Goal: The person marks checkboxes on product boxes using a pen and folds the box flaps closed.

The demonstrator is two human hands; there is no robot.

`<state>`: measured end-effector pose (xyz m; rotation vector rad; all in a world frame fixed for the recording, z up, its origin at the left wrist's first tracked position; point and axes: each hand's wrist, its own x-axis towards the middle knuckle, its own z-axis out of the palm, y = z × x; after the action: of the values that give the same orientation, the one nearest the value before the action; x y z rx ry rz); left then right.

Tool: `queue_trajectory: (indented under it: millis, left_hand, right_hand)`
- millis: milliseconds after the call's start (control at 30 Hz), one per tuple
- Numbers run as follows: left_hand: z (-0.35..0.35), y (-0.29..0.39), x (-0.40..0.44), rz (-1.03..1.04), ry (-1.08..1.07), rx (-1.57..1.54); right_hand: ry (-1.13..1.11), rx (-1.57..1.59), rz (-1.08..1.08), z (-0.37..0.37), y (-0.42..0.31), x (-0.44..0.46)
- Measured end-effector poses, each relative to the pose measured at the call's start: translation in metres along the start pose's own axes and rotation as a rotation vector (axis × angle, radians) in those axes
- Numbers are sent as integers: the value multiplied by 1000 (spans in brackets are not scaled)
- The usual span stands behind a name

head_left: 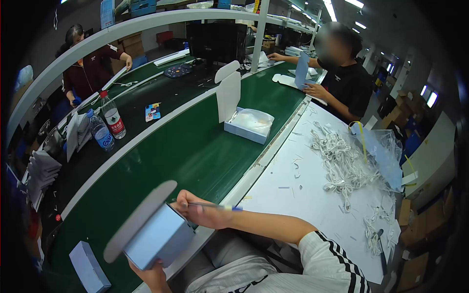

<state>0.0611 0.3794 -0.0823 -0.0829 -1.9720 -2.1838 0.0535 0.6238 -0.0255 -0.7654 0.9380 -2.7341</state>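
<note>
A light-blue carton (165, 235) with its long rounded white flap raised is held tilted above the near side of the green belt. My left hand (152, 277) grips it from below at its near end; part of that hand is hidden by the carton. At the carton's far right corner is my right hand (207, 213), its fingers curled. A thin pen (222, 207) with a blue end lies across that hand, blurred by motion. The inside of the carton is out of sight. To the left, a closed light-blue box (90, 267) lies on the belt.
On the green belt (161, 156) stands an open box (248, 131) holding a white bagged item. Bundled white cables (337, 156) and scraps cover parts of the white table (278, 195). Two bottles (111, 119) stand beyond the belt. A co-worker (344, 73) handles a carton; another person (90, 68) works opposite.
</note>
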Motion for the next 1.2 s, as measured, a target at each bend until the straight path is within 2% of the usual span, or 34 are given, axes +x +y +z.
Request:
queue_trajectory:
  millis: [67, 133, 167, 233, 300, 333, 400, 433, 467, 533, 567, 633, 667, 733, 767, 900, 933, 1067, 1200]
  left_hand:
    - [16, 17, 12, 49, 11, -251]
    - [15, 13, 16, 57, -153, -177]
    - [26, 18, 10, -4, -99, -192]
    - [30, -1, 14, -65, -202, -98]
    - [36, 3, 12, -67, -195, -210]
    - [34, 15, 13, -123, -258, -122]
    - [34, 28, 14, -125, -338, -205]
    - [38, 35, 20, -126, -312, -199]
    - [43, 42, 26, 16, -335, -301]
    - [47, 54, 33, 299, -384, -484]
    - [46, 56, 32, 440, -410, -568]
    - [41, 58, 27, 413, -353, -476]
    - [40, 58, 25, 394, -320, -404]
    - [41, 58, 24, 362, -268, -275]
    - [43, 59, 23, 356, -275, -280]
    - [44, 67, 10, 566, -101, 356]
    - [45, 66, 7, 561, -107, 355]
    - [53, 61, -1, 764, -9, 701]
    - [50, 60, -2, 778, -21, 787]
  right_hand:
    - [-95, -412, -126, 9, -9, 2]
    - [72, -626, -60, 13, -18, 2]
    - [71, -770, -51, 2, -20, 0]
    - [156, -713, -37, -17, -6, -9]
    - [227, -737, 14, -23, 0, -12]
    - [168, -840, 13, -29, -4, -12]
    - [48, -644, 27, -34, -19, -5]
    - [-10, -598, -22, -35, -26, 2]
    - [102, -646, -95, -29, -33, 6]
    - [153, -776, -123, -12, -50, 18]
    - [172, -979, -166, -1, -56, 21]
    - [214, -1530, -106, 22, -68, 27]
    - [214, -1519, -99, 24, -73, 30]
    - [-60, -2263, -345, 26, -83, 35]
    - [-53, -2269, -338, 32, -85, 34]
    - [97, -2176, -215, 57, -70, 33]
    - [103, -2177, -206, 58, -66, 31]
    - [216, -2111, -243, 58, -52, 25]
    - [275, -2127, -254, 56, -43, 20]
